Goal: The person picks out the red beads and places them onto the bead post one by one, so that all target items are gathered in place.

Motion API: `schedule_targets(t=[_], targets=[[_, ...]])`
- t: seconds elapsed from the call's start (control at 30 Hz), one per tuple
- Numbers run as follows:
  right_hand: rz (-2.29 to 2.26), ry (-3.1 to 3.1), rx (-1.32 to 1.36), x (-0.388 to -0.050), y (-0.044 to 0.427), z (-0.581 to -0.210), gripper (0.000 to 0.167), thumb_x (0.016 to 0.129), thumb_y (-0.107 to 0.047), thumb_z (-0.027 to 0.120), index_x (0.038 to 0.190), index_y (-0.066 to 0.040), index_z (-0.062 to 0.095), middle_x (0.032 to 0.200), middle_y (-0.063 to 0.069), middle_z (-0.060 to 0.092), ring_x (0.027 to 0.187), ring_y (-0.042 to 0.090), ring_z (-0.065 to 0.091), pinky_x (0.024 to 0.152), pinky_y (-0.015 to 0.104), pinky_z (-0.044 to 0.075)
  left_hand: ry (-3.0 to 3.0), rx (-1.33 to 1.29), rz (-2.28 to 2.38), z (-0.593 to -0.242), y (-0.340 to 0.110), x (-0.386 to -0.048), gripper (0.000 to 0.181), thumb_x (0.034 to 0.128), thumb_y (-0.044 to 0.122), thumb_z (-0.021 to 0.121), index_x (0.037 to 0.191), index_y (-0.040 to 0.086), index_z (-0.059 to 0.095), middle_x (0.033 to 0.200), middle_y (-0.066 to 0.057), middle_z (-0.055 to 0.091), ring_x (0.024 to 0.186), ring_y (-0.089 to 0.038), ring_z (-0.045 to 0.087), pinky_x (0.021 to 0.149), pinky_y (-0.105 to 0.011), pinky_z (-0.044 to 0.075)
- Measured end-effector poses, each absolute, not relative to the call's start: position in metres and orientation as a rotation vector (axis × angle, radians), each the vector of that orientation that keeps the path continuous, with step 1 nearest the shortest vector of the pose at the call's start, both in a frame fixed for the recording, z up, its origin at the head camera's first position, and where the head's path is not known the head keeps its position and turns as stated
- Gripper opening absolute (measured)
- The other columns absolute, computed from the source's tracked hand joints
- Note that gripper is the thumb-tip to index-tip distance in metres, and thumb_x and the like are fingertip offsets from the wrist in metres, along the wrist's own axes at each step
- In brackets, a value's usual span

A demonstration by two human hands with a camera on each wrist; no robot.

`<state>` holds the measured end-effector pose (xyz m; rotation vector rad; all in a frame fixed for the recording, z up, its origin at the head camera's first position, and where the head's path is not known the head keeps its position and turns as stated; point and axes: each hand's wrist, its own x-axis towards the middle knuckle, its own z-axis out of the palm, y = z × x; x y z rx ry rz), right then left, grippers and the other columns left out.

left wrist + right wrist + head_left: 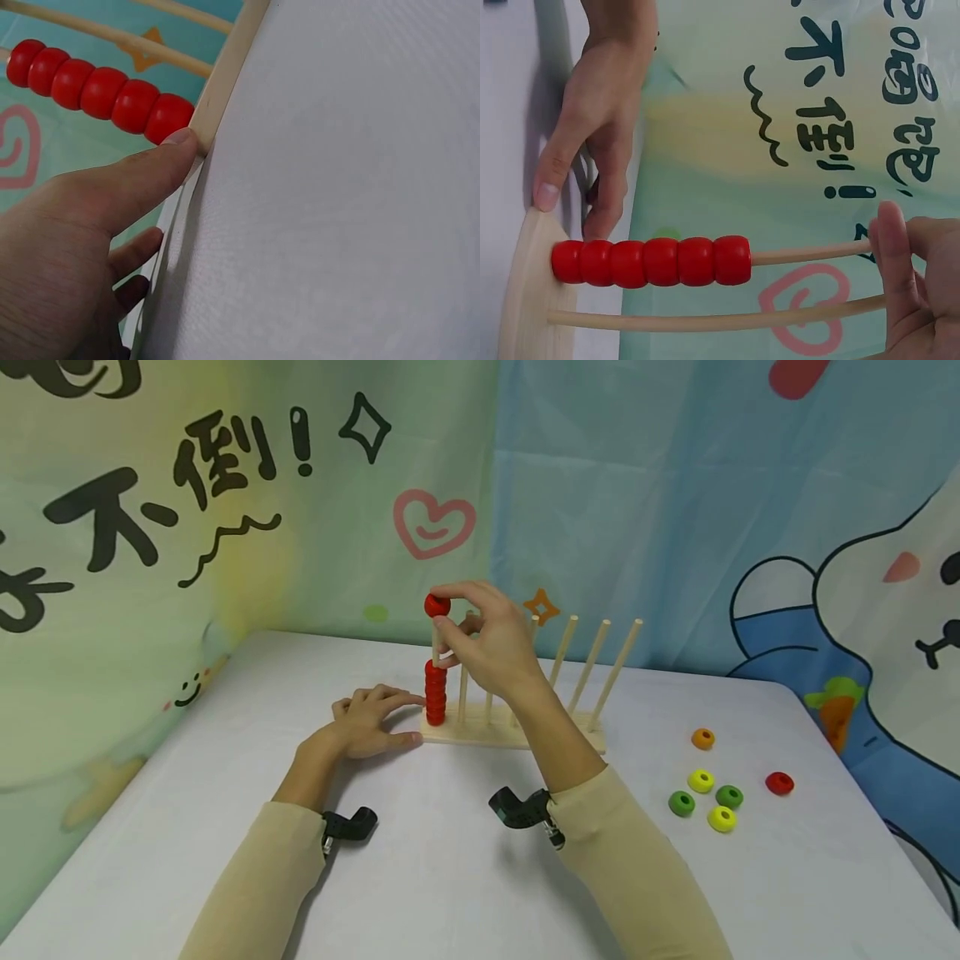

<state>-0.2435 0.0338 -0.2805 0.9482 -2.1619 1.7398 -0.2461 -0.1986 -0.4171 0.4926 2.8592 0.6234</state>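
A wooden bead rack has a flat base (480, 735) with several upright pegs. Several red beads (436, 695) are stacked low on its leftmost peg. At the top of that peg, my right hand (491, 639) holds another red bead (437, 605) between index finger and thumb. The right wrist view shows this hand's fingers (894, 262) around the peg's upper end, where the bead is hidden. My left hand (371, 722) touches the left end of the base. Its thumb (161, 161) lies straight against the base's corner beside the stack.
To the right on the white table (420, 877) lie loose beads: an orange bead (702, 739), two yellow ones, two green ones, and a red bead (780, 783). A printed curtain (615, 510) hangs behind the table. Bare pegs (617, 672) stand right of the stack.
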Motion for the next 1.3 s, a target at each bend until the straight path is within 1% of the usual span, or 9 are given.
schedule_targets(t=[0.2, 0.3, 0.47, 0.57, 0.77, 0.93, 1.07, 1.2, 1.3], targets=[[1.752, -2.224, 0.946, -0.243, 0.033, -0.279, 0.038, 0.097, -0.007, 0.069, 0.134, -0.010, 0.064, 0.133, 0.007, 0.053, 0.066, 0.040, 0.068, 0.052, 0.038, 0.059, 2.864, 0.494, 0.626, -0.417, -0.200, -0.247, 0.067, 0.0906, 0.067, 0.063, 0.151, 0.042, 0.048, 0.159, -0.009, 0.039, 0.141, -0.044, 0.032, 0.107, -0.074, 0.019], [1.764, -2.217, 0.947, -0.242, 0.034, -0.279, 0.039, 0.097, -0.008, 0.070, 0.135, -0.011, 0.063, 0.137, 0.005, 0.051, 0.068, 0.041, 0.068, 0.052, 0.038, 0.059, 2.862, 0.495, 0.631, -0.418, -0.200, -0.247, 0.067, 0.0906, 0.067, 0.063, 0.151, 0.042, 0.048, 0.158, -0.008, 0.039, 0.141, -0.044, 0.032, 0.107, -0.074, 0.018], [1.754, -2.213, 0.953, -0.239, 0.037, -0.279, 0.039, 0.097, -0.010, 0.071, 0.135, -0.012, 0.063, 0.140, 0.003, 0.051, 0.069, 0.033, 0.069, 0.053, 0.038, 0.059, 2.858, 0.485, 0.626, -0.417, -0.200, -0.247, 0.067, 0.0905, 0.067, 0.063, 0.151, 0.042, 0.048, 0.159, -0.008, 0.039, 0.142, -0.043, 0.032, 0.108, -0.073, 0.017], [1.725, -2.210, 0.970, -0.236, 0.039, -0.280, 0.036, 0.097, -0.010, 0.071, 0.133, -0.011, 0.064, 0.137, 0.003, 0.053, 0.068, 0.028, 0.069, 0.054, 0.038, 0.060, 2.855, 0.486, 0.628, -0.417, -0.199, -0.247, 0.067, 0.0906, 0.067, 0.063, 0.151, 0.042, 0.048, 0.159, -0.009, 0.038, 0.142, -0.043, 0.031, 0.108, -0.073, 0.016], [1.682, -2.172, 1.059, -0.229, 0.043, -0.283, 0.032, 0.098, -0.010, 0.070, 0.129, -0.009, 0.065, 0.130, 0.006, 0.053, 0.068, 0.024, 0.070, 0.055, 0.038, 0.060, 2.859, 0.482, 0.621, -0.416, -0.199, -0.246, 0.067, 0.0905, 0.067, 0.063, 0.151, 0.042, 0.048, 0.159, -0.009, 0.038, 0.142, -0.043, 0.031, 0.108, -0.073, 0.017], [1.709, -2.150, 1.104, -0.224, 0.049, -0.289, 0.032, 0.097, -0.006, 0.069, 0.129, -0.007, 0.065, 0.130, 0.006, 0.053, 0.071, 0.021, 0.071, 0.056, 0.039, 0.060, 2.855, 0.482, 0.625, -0.415, -0.200, -0.246, 0.067, 0.0902, 0.067, 0.064, 0.151, 0.042, 0.048, 0.158, -0.008, 0.038, 0.141, -0.043, 0.032, 0.107, -0.073, 0.017], [1.704, -2.163, 1.125, -0.221, 0.054, -0.294, 0.033, 0.097, -0.004, 0.069, 0.129, -0.004, 0.064, 0.129, 0.007, 0.054, 0.075, 0.021, 0.072, 0.056, 0.040, 0.061, 2.860, 0.475, 0.623, -0.417, -0.200, -0.247, 0.067, 0.0902, 0.067, 0.063, 0.150, 0.041, 0.049, 0.158, -0.008, 0.039, 0.141, -0.043, 0.032, 0.107, -0.073, 0.018], [1.694, -2.189, 1.127, -0.217, 0.063, -0.299, 0.033, 0.097, -0.005, 0.069, 0.130, -0.006, 0.064, 0.132, 0.007, 0.054, 0.077, 0.020, 0.072, 0.057, 0.038, 0.061, 2.865, 0.468, 0.624, -0.417, -0.199, -0.245, 0.067, 0.0903, 0.066, 0.064, 0.150, 0.040, 0.049, 0.158, -0.008, 0.039, 0.140, -0.043, 0.033, 0.106, -0.073, 0.019], [1.715, -2.192, 1.129, -0.215, 0.072, -0.305, 0.033, 0.097, -0.004, 0.069, 0.130, -0.008, 0.065, 0.132, 0.010, 0.054, 0.076, 0.021, 0.071, 0.057, 0.037, 0.061, 2.864, 0.464, 0.630, -0.416, -0.199, -0.244, 0.066, 0.0903, 0.064, 0.065, 0.150, 0.040, 0.050, 0.158, -0.008, 0.040, 0.140, -0.043, 0.033, 0.107, -0.072, 0.019]])
